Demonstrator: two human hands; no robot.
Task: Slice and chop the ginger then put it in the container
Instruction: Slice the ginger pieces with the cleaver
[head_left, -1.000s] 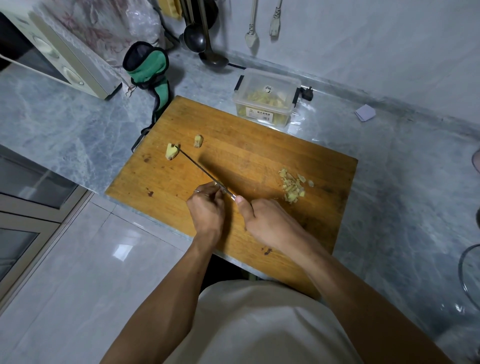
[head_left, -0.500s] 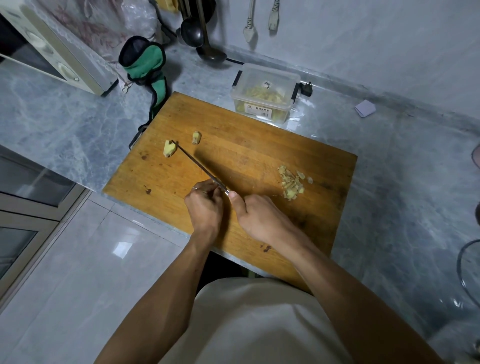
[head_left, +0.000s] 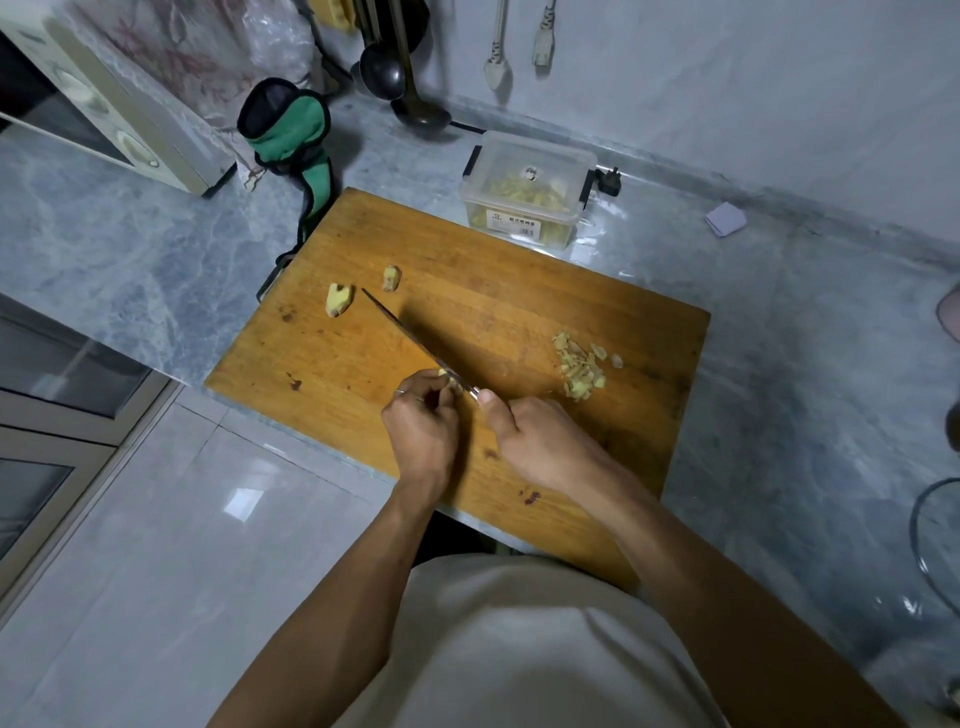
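We are working at a wooden cutting board (head_left: 519, 322) lying on a grey marble counter (head_left: 130, 244). Our right hand (head_left: 540, 441) is gripping a knife (head_left: 410, 340) by the handle, fingers wrapped round it and the thumb lying forward along its top; the handle itself is hidden inside the grip. The blade is running away from us toward the far left of the board, its near end meeting a small ginger piece (head_left: 451, 382) that our left hand (head_left: 423, 426) is pinning down with curled fingertips. Only a pale sliver of that piece is showing, so it looks like ginger but we cannot be sure of its shape.

Two more ginger chunks are lying near the blade tip: a larger one (head_left: 338, 299) just to its left and a smaller one (head_left: 391, 277) just beyond it. A little heap of chopped ginger (head_left: 579, 366) is sitting to the right of our hands, well apart from the knife. The clear plastic container (head_left: 527, 189), already holding pale chopped bits, is standing on the counter just beyond the board's far edge.
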